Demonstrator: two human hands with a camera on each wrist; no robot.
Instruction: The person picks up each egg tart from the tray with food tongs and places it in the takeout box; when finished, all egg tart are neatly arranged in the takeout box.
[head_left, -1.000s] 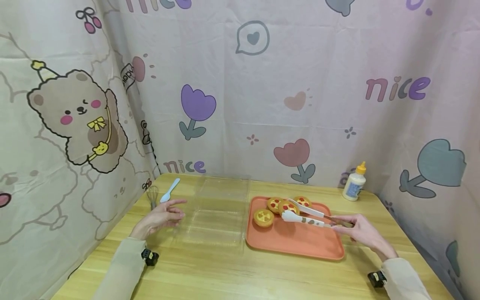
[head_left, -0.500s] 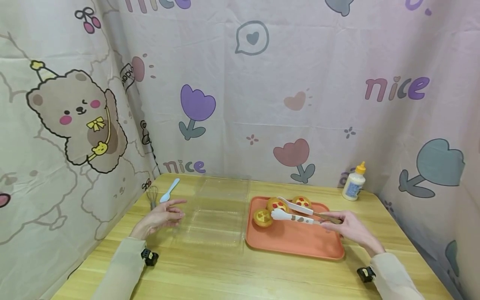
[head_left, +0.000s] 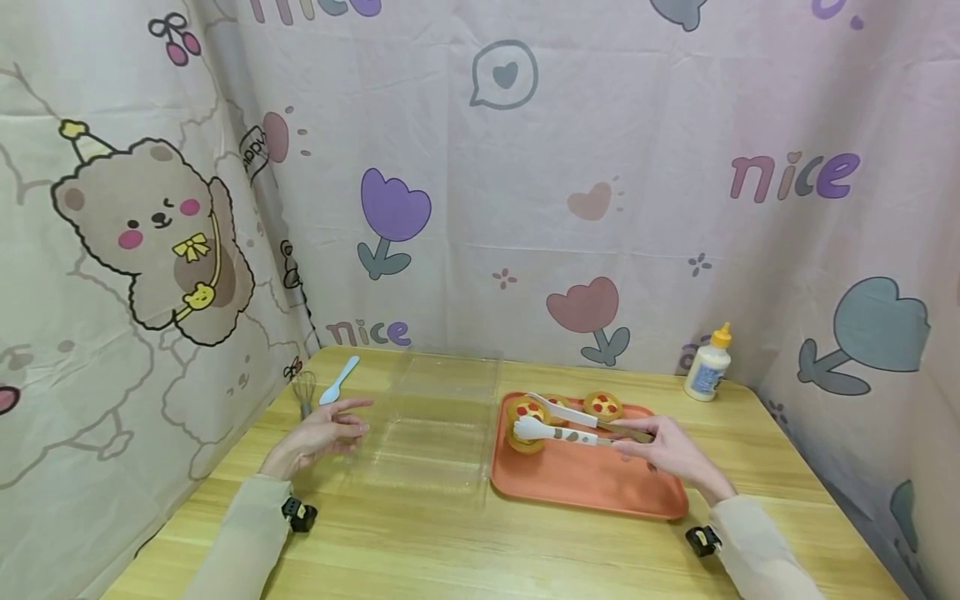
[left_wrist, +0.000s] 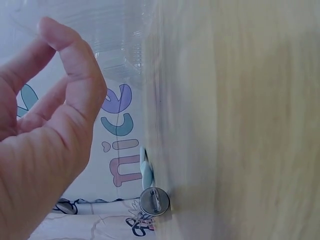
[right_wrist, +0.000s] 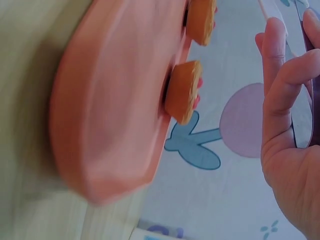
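My right hand (head_left: pixel 663 450) holds tongs (head_left: pixel 577 421) with white claw-shaped tips and brown handles. Between the tips is a toy tart (head_left: pixel 529 408) with red toppings, held above the left end of the orange tray (head_left: pixel 600 487). It overlaps a plain yellow tart (head_left: pixel 527 447) on the tray. Two more red-topped tarts, the nearer partly behind the tongs and the other (head_left: pixel 603 405) at the tray's back, sit to the right. My left hand (head_left: pixel 318 437), fingers loosely bent and holding nothing visible, is beside the left edge of a clear plastic box (head_left: pixel 431 454).
The box's clear lid part (head_left: pixel 446 375) lies toward the back. A light blue spoon (head_left: pixel 340 381) and a wire whisk (head_left: pixel 305 392) are beyond my left hand. At the back right stands a white bottle (head_left: pixel 707 371) with a yellow cap. Printed curtains border the table.
My right hand has moved left across the tray, carrying the red-topped tart in the tongs from among the others to over the plain tart. The left hand has stayed in place.
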